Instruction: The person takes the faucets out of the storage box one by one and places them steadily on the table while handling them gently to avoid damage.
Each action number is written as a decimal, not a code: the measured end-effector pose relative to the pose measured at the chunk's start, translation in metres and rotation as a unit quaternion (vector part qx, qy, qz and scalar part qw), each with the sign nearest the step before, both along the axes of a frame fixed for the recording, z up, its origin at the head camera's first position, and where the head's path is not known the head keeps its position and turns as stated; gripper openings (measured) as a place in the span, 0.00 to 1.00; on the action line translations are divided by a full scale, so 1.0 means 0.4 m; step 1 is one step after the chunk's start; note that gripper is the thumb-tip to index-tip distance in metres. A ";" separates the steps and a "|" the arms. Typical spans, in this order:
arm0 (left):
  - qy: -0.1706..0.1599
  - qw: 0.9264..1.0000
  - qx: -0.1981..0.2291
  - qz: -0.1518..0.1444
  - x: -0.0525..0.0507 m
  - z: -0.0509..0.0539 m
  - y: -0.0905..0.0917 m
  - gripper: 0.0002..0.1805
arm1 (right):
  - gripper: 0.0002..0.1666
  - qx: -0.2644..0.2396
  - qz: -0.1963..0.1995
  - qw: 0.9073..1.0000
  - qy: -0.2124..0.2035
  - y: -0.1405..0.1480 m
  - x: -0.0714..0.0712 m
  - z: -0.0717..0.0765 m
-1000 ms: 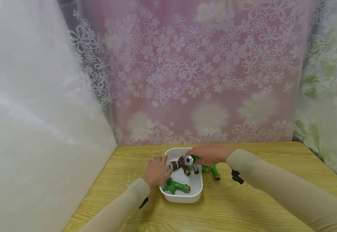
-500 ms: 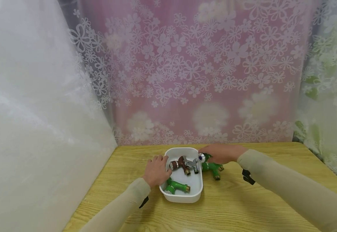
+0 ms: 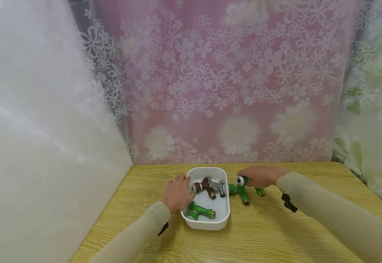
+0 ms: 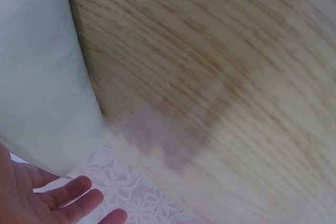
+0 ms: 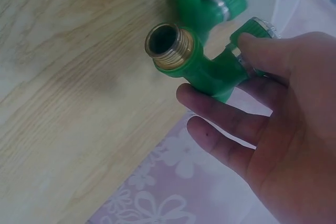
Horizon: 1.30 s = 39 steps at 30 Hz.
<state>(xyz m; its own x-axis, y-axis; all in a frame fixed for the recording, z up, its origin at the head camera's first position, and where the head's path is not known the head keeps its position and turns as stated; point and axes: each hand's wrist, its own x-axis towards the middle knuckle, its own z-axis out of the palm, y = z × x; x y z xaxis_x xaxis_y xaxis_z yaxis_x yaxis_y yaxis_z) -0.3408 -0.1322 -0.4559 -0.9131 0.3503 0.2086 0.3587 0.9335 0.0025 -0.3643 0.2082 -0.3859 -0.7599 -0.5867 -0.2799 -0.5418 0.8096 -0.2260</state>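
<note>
A white tub (image 3: pixel 207 225) stands on the table with a brown tap (image 3: pixel 206 186), a silver tap (image 3: pixel 218 186) and a green tap (image 3: pixel 201 212) inside. On the tub's left rim rests my left hand (image 3: pixel 178 193), fingers loosely spread; the left wrist view shows part of this hand (image 4: pixel 58 200). Right of the tub, my right hand (image 3: pixel 262 175) pinches another green tap (image 5: pixel 210 72) by its knob end, its threaded brass mouth pointing away from the palm. A further green tap (image 3: pixel 242 193) lies beside the tub's right wall, just left of the held one.
The wooden table (image 3: pixel 260 233) reaches back to a pink flowered curtain (image 3: pixel 210 91). White sheeting (image 3: pixel 39 109) hangs along the left side, and a pale curtain with green leaves (image 3: pixel 371 109) hangs on the right.
My right hand has moved from above the tub to its right, carrying the green tap with it. The left hand has stayed on the rim.
</note>
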 end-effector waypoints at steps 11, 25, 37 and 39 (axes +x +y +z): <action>-0.009 1.000 -0.001 -0.001 0.004 0.002 0.002 0.31 | 0.28 0.014 -0.021 1.000 -0.002 0.025 0.013 -0.022; -0.006 1.000 -0.008 -0.002 0.007 0.009 0.005 0.30 | 0.27 0.038 -0.040 0.998 -0.002 0.046 -0.015 -0.071; 0.001 1.000 -0.010 -0.003 0.006 0.008 0.004 0.29 | 0.25 0.048 -0.039 0.998 0.011 0.036 -0.015 -0.080; 0.003 1.000 -0.009 -0.003 0.006 0.007 0.004 0.29 | 0.25 0.050 -0.043 0.998 0.013 0.034 -0.014 -0.082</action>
<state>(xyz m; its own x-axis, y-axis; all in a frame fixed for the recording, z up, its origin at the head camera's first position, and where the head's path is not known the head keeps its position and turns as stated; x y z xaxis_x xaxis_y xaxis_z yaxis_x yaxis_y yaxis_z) -0.3385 -0.1305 -0.4530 -0.9097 0.3601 0.2071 0.3650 0.9309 -0.0154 -0.3698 0.2220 -0.4186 -0.8144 -0.4883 -0.3136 -0.4732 0.8715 -0.1283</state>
